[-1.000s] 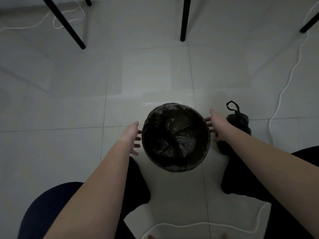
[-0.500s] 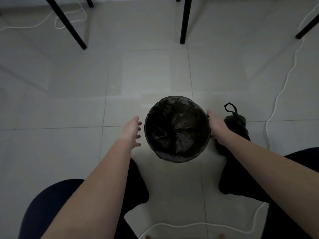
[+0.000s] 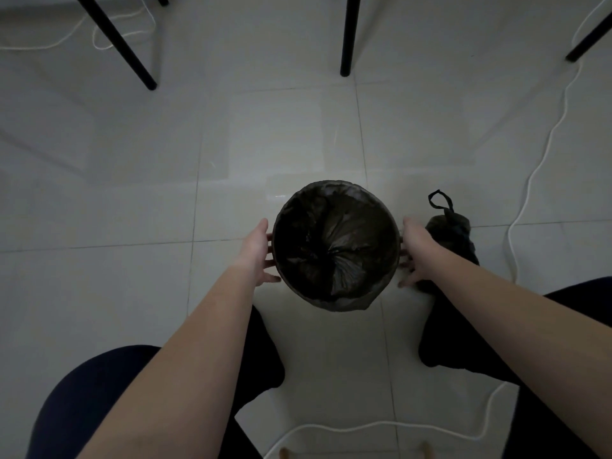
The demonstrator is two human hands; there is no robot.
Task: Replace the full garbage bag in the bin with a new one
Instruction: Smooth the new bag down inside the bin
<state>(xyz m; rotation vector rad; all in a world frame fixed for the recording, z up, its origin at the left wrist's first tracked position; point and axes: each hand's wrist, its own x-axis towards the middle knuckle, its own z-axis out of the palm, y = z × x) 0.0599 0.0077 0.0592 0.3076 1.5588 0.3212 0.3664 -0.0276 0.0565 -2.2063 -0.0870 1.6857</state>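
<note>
A round bin [image 3: 344, 304] stands on the tiled floor in front of me, lined with a black garbage bag [image 3: 334, 246] that folds over its rim. My left hand [image 3: 256, 250] presses against the bin's left wall with the fingers wrapped toward it. On the opposite wall, my right hand [image 3: 417, 250] lies with its fingers spread. The bin is held between the two palms. Just right of my right hand, a full black bag [image 3: 453, 230] sits on the floor, tied shut, with a loop handle sticking up.
Black table legs [image 3: 116, 41] [image 3: 347, 34] [image 3: 589, 41] stand at the far side. A white cable [image 3: 536, 167] runs down the right of the floor and another cable [image 3: 381, 425] crosses near my feet. My knees in dark trousers flank the bin.
Both hands have closed in from beside the bin onto its walls. The bin has shifted a little away from me. The full bag has stayed put.
</note>
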